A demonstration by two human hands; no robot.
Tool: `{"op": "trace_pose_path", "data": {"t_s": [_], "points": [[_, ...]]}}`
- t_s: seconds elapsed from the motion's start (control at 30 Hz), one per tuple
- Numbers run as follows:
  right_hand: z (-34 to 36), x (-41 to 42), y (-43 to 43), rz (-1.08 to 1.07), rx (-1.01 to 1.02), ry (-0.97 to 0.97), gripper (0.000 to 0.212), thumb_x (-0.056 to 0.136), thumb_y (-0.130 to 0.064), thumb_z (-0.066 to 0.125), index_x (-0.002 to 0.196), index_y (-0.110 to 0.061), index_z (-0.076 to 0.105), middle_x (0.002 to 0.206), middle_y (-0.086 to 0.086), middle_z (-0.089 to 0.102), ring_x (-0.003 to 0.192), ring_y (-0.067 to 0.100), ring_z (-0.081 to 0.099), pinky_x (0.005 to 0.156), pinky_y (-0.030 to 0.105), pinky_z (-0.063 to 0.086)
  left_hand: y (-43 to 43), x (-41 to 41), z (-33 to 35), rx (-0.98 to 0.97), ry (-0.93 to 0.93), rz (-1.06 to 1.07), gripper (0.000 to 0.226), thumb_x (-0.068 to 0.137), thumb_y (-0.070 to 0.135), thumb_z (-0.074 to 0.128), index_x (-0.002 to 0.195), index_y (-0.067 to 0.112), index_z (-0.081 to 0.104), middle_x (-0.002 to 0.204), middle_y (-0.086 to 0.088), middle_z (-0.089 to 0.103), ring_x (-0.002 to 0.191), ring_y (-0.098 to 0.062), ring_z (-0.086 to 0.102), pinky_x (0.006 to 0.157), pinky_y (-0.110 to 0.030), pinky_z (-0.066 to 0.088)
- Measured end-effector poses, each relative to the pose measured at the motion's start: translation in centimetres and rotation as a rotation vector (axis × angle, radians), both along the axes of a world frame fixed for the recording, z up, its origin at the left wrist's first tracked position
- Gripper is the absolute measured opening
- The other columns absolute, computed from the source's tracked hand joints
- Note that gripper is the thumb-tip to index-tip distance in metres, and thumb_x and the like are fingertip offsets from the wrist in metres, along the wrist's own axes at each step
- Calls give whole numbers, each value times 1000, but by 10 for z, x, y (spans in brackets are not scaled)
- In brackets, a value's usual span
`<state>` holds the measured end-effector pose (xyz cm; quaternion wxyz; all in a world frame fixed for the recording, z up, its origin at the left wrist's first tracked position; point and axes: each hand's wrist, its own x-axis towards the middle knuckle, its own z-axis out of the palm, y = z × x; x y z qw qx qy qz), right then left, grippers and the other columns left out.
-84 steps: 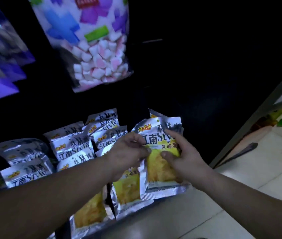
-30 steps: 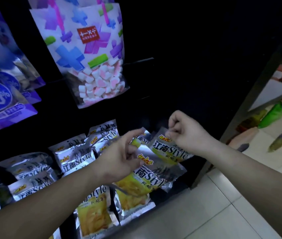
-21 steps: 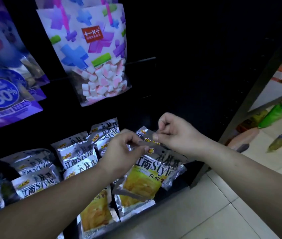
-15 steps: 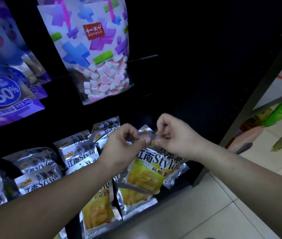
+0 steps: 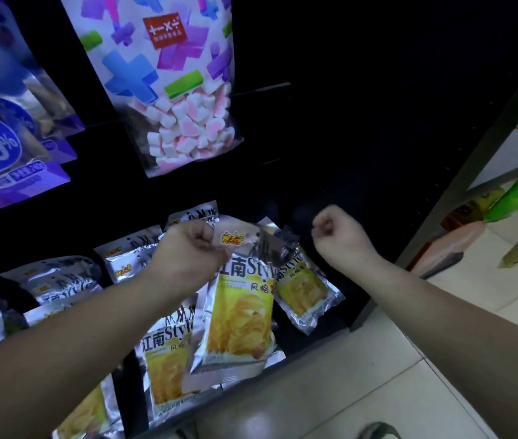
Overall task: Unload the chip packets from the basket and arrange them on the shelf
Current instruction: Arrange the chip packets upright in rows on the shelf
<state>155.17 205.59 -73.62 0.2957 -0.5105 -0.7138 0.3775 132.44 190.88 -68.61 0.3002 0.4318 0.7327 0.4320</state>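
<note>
Dark shelf (image 5: pixel 378 122): marshmallow bag (image 5: pixel 172 90) hangs up top, purple bags (image 5: pixel 4 153) to its left. Lower level carries rows of silver-and-yellow chip packets (image 5: pixel 61 280). Left hand (image 5: pixel 188 248) pinches the top edge of one chip packet (image 5: pixel 238 318), which hangs upright over the front row. Right hand (image 5: pixel 340 239) is a closed fist gripping nothing, just right of the packets, not touching.

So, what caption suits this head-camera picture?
Left hand pinches a chip packet by its top at the shelf; right hand curled, empty.
</note>
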Motion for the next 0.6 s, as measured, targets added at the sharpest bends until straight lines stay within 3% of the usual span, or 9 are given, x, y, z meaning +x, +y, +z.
{"op": "trace_pose_path", "data": {"t_s": [0.13, 0.23, 0.37, 0.43, 0.53, 0.6], "points": [[-68, 1, 8, 124, -224, -261, 7, 89, -29, 70, 94, -27, 66, 95, -3, 69, 88, 24, 69, 76, 36, 58, -20, -4, -15, -40, 57, 9, 33, 89, 15, 78, 85, -8, 56, 68, -31, 63, 45, -19, 54, 54, -30, 44], [-101, -10, 10, 170, -235, -404, 42, 93, -42, 68, 130, -24, 61, 126, 6, 61, 110, 26, 63, 84, 29, 48, -21, -5, -38, -54, -54, 13, 23, 86, 12, 81, 83, -1, 61, 80, -33, 63, 54, -21, 54, 58, -37, 46], [-136, -20, 15, 124, -240, -503, 66, 89, -53, 67, 148, -32, 46, 148, 12, 42, 131, 34, 50, 103, 37, 47, -6, -5, -51, -47, -111, -14, 26, 85, 10, 81, 68, 19, 63, 84, -20, 70, 51, -18, 55, 52, -32, 46], [-144, -23, 21, 100, -280, -510, 70, 88, -49, 69, 151, -34, 42, 149, 13, 41, 132, 35, 49, 101, 36, 46, 0, -4, -51, -42, -121, -47, 22, 86, 10, 81, 72, 14, 63, 85, -18, 71, 49, -17, 53, 50, -31, 44], [-152, -27, 33, 133, -337, -473, 79, 82, -41, 77, 152, -36, 39, 141, 12, 55, 121, 32, 59, 93, 34, 50, 9, -8, -51, -55, -127, -51, 24, 85, 8, 82, 71, 18, 65, 83, -15, 72, 44, -10, 52, 47, -23, 43], [-158, -33, 38, 121, -345, -502, 86, 76, -43, 80, 150, -41, 37, 137, 12, 55, 115, 33, 62, 90, 35, 52, 13, -13, -52, -86, -144, -61, 16, 84, 6, 81, 80, 6, 66, 84, -16, 74, 43, -8, 54, 46, -19, 43]]}}
